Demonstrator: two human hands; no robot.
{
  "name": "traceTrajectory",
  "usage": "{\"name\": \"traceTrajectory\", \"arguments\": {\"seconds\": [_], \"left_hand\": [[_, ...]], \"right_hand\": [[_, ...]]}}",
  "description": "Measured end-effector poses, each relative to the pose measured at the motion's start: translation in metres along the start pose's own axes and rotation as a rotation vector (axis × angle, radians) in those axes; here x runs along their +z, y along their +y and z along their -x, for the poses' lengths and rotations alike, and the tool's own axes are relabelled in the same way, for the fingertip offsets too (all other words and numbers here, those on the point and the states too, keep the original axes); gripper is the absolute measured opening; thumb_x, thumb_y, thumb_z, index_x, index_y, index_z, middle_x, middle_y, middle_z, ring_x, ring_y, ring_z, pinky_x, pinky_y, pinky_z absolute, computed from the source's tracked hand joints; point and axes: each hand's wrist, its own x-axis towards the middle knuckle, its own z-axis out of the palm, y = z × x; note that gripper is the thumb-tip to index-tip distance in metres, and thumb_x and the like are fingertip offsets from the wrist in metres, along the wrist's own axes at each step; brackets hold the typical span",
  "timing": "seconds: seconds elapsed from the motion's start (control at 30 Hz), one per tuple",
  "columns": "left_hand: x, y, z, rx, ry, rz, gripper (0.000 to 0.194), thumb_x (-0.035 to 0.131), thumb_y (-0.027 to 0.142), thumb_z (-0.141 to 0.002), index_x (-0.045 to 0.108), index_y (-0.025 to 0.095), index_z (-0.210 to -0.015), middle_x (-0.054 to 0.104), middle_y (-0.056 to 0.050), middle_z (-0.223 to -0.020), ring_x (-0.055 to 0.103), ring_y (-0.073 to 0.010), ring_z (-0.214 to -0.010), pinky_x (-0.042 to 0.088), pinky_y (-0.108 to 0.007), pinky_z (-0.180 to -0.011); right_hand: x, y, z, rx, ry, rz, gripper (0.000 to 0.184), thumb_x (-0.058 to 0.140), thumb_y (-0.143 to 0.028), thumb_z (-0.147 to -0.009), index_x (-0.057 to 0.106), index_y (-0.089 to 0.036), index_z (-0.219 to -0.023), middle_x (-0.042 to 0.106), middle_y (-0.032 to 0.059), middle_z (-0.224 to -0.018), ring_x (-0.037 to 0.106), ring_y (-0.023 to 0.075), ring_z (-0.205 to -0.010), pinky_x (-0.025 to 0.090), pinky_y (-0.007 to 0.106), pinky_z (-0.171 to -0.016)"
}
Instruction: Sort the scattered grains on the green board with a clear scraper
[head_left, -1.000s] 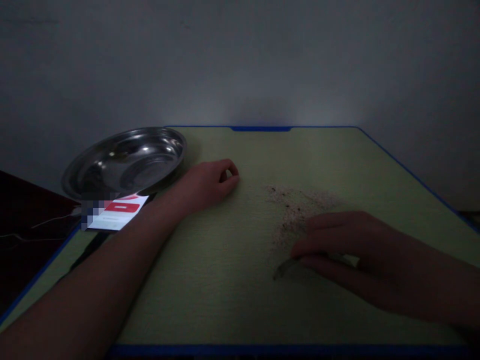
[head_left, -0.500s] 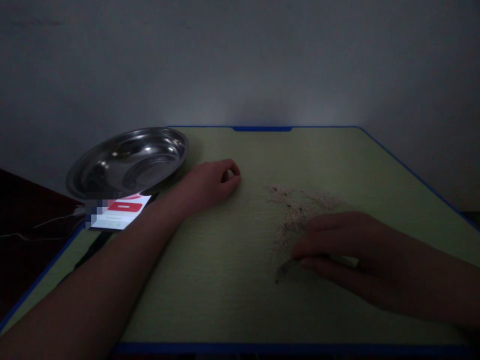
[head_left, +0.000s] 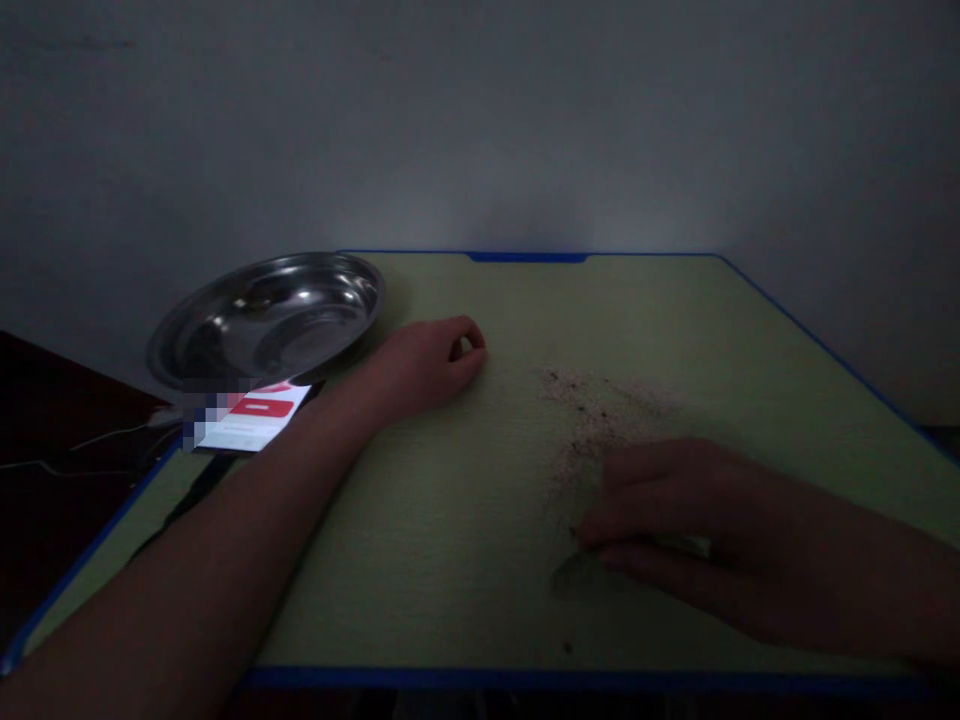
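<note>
Pale rice-like grains (head_left: pixel 615 410) mixed with dark bits lie spread out right of the table's middle. Low over the near side of them, my right hand (head_left: pixel 697 540) is closed in a pinch on slim tweezers (head_left: pixel 574 572), their tips pointing left; dimness blurs their outline. A single dark bit (head_left: pixel 568 648) lies apart, close to the front edge. My left hand (head_left: pixel 431 365) rests on the table left of the grains, fingers curled and thumb against the forefinger, with nothing seen in it.
A shiny metal basin (head_left: pixel 307 335) stands at the back left, partly over a lit phone (head_left: pixel 262 425). White cables (head_left: pixel 112 432) run off to the left. The pale green table (head_left: pixel 420 560) has a blue rim and meets a grey wall (head_left: pixel 525 120).
My right hand has moved slightly toward me with the tweezers. The dark bit formerly at their tips now lies nearer the front edge. My left hand stays in place.
</note>
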Motion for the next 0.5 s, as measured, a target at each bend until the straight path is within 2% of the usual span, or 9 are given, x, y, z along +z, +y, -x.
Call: {"name": "traceTrajectory", "arguments": {"seconds": [0.13,0.23,0.5], "left_hand": [[0.0006,0.0002,0.0002,0.002,0.010,-0.003,0.030,0.050,0.037,-0.086,0.066,0.019,-0.103,0.067,-0.002,-0.079,0.055,-0.0145,-0.062,0.036,-0.028,-0.059],[0.0004,0.0015,0.0002,0.003,0.005,0.001,0.029,0.050,0.035,-0.085,0.066,0.019,-0.103,0.067,-0.003,-0.080,0.055,-0.0148,-0.063,0.036,-0.028,-0.060],[0.0004,0.0010,-0.0008,-0.006,0.001,0.002,0.029,0.050,0.035,-0.085,0.067,0.019,-0.102,0.067,-0.003,-0.080,0.055,-0.0151,-0.063,0.036,-0.029,-0.060]], "right_hand": [[-0.0013,-0.0064,0.0021,0.002,-0.112,-0.090,0.018,0.057,-0.027,-0.093,0.074,-0.026,-0.099,0.073,-0.0002,-0.087,0.067,0.0133,-0.077,0.049,0.026,-0.069],[-0.0017,-0.0092,0.0023,-0.017,-0.146,-0.136,0.015,0.060,-0.025,-0.090,0.074,-0.025,-0.096,0.073,0.0011,-0.085,0.066,0.0144,-0.075,0.049,0.026,-0.066],[-0.0069,-0.0032,0.0060,0.030,-0.117,-0.092,0.018,0.058,-0.028,-0.092,0.075,-0.028,-0.097,0.074,-0.0006,-0.085,0.066,0.0142,-0.076,0.050,0.027,-0.069]]}}
